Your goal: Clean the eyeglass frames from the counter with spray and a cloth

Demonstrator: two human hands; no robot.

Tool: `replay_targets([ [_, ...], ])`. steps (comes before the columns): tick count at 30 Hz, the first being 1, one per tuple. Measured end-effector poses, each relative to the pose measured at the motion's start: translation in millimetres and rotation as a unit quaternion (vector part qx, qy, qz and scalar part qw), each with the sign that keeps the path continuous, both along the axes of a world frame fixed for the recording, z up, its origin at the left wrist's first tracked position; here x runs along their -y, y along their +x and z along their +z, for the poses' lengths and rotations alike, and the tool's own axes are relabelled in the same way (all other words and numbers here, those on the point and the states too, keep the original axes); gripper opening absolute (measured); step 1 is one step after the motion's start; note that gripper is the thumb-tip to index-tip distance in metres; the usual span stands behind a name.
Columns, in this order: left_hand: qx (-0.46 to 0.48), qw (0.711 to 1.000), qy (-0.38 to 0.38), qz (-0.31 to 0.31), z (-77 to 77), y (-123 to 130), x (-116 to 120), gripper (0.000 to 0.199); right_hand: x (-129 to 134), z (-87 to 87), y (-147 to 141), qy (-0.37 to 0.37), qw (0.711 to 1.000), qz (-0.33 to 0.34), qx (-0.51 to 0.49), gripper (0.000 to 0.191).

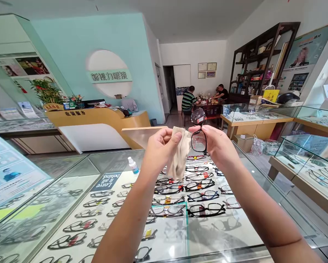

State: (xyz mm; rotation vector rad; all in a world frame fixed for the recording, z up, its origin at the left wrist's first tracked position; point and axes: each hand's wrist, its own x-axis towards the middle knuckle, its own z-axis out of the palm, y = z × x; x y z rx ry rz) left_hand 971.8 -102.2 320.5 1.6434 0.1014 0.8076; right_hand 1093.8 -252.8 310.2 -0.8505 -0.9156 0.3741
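Note:
My left hand pinches a beige cleaning cloth with a zigzag edge, and the cloth hangs down below the thumb. Just to its right, my right hand grips a pair of black-framed eyeglasses near the bridge. The glasses are turned upright, one lens above the other, and a red-and-white sticker shows on the upper lens. Cloth and frame are very close together; whether they touch I cannot tell. Both hands are raised over a glass display case.
Rows of eyeglasses lie inside the case below. A small white spray bottle stands on its glass top at the left. More glass cases are on the right. Two people sit at a table at the back, beyond a wooden counter.

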Motion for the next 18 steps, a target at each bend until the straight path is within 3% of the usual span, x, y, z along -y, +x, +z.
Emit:
replay_targets([
  [11, -0.055, 0.979, -0.086, -0.175, -3.5, 6, 6, 0.058, -11, -7.0, 4, -0.033, 0.999, 0.008, -0.007, 0.027],
  [18, -0.042, 0.971, -0.144, -0.186, -5.4, 11, 7, 0.053, -17, -7.3, 2, -0.027, 0.998, 0.028, -0.051, 0.029],
])
